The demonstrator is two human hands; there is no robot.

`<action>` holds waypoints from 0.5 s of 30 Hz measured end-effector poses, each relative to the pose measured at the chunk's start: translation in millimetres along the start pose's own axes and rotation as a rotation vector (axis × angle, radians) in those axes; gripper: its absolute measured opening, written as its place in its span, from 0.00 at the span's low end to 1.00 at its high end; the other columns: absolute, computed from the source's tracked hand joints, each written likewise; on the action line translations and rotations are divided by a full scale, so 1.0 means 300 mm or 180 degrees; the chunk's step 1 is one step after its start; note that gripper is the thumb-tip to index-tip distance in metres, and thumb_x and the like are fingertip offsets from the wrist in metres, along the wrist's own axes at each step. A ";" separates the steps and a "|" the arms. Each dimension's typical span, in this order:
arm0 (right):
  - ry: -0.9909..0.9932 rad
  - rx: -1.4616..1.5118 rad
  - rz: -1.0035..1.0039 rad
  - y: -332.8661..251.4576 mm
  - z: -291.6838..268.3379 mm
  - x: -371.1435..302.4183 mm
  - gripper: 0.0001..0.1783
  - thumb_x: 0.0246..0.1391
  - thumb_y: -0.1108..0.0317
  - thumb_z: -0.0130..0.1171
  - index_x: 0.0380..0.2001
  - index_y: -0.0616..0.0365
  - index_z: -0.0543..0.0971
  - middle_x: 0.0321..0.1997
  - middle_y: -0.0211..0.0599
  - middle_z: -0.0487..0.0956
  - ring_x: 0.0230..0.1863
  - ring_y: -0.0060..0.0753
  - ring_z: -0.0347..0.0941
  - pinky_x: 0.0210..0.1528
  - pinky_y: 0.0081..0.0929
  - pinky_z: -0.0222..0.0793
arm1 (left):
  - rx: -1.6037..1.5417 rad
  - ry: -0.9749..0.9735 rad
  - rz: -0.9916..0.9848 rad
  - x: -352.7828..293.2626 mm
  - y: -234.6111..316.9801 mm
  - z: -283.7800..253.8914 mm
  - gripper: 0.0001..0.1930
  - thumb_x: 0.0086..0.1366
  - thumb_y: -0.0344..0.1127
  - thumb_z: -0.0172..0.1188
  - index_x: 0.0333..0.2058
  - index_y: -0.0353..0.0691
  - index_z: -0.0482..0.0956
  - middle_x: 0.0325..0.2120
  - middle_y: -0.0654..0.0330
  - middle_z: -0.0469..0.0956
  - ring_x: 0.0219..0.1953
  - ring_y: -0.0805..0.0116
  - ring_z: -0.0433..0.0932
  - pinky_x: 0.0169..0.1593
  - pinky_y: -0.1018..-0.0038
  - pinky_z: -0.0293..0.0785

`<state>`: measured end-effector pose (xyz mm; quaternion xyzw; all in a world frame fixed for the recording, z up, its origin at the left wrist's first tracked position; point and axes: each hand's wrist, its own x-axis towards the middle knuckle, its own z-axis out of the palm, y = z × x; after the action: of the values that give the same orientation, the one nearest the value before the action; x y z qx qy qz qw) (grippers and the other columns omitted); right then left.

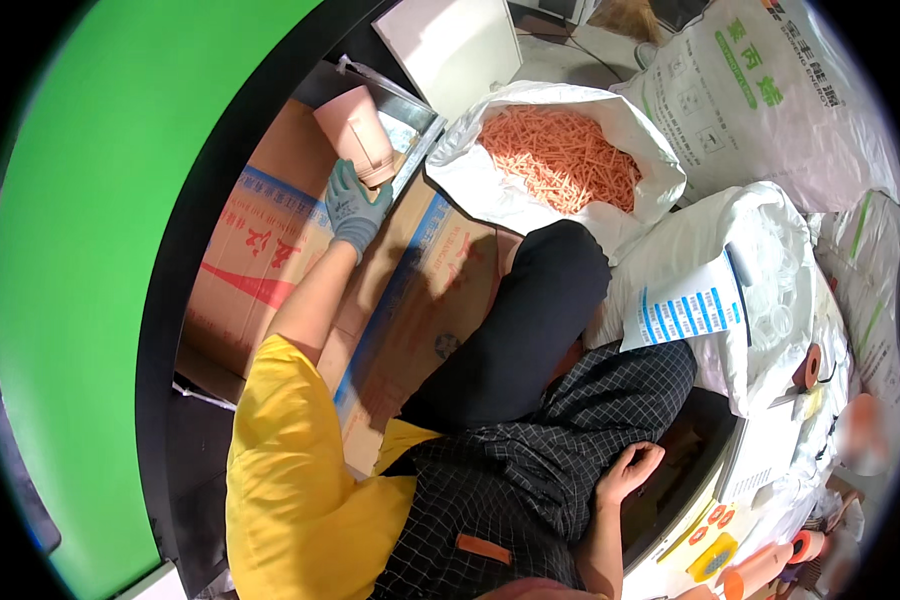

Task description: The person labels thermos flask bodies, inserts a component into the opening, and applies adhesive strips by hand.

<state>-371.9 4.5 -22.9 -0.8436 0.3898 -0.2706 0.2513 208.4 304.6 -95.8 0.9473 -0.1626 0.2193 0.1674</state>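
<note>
In the head view, the left hand, in a grey glove, is closed at the lower end of a pink cup, its fingers on one side of that end and its thumb on the other. The cup is tilted, its wider end away from the person, over brown cardboard and beside a metal edge. A white panel stands just beyond. The right hand is bare and lies near the person's checked apron, fingers loosely bent, thumb a little apart, nothing seen in it. To the right of the cup, an open white sack holds a heap of orange-pink sticks. A large printed sack stands behind it. Nearer the person, a second open sack holds clear plastic pieces, with a white and blue container at its mouth. On the far left spreads a bright green surface, edged in black
</note>
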 end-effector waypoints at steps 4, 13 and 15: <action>-0.0004 -0.0105 0.0132 -0.026 -0.005 0.001 0.05 0.60 0.77 0.53 0.36 0.63 0.68 0.38 0.42 0.65 0.42 0.44 0.64 0.50 0.38 0.63 | -0.0642 -0.0689 -0.0779 0.103 -0.004 0.118 0.49 0.59 0.58 0.68 0.70 0.34 0.60 0.67 0.39 0.67 0.70 0.41 0.66 0.71 0.53 0.65; -0.0293 -0.0304 0.0218 -0.065 -0.003 0.028 0.05 0.58 0.76 0.52 0.35 0.63 0.67 0.38 0.46 0.64 0.41 0.50 0.64 0.47 0.41 0.63 | -0.0609 0.0047 -0.1196 0.303 -0.401 0.530 0.45 0.53 0.60 0.72 0.64 0.36 0.72 0.56 0.36 0.77 0.61 0.39 0.76 0.64 0.53 0.73; -0.0366 -0.0421 0.0104 -0.053 0.001 0.053 0.07 0.54 0.75 0.54 0.35 0.61 0.68 0.38 0.48 0.63 0.40 0.52 0.65 0.45 0.43 0.64 | -0.1209 0.0121 -0.2013 0.344 -0.461 0.566 0.50 0.51 0.63 0.75 0.64 0.33 0.72 0.58 0.39 0.77 0.60 0.43 0.78 0.62 0.54 0.76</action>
<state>-354.8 0.9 -8.8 -0.8660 0.4055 -0.1912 0.2214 410.3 337.7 -225.4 0.8986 0.1035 0.1402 0.4027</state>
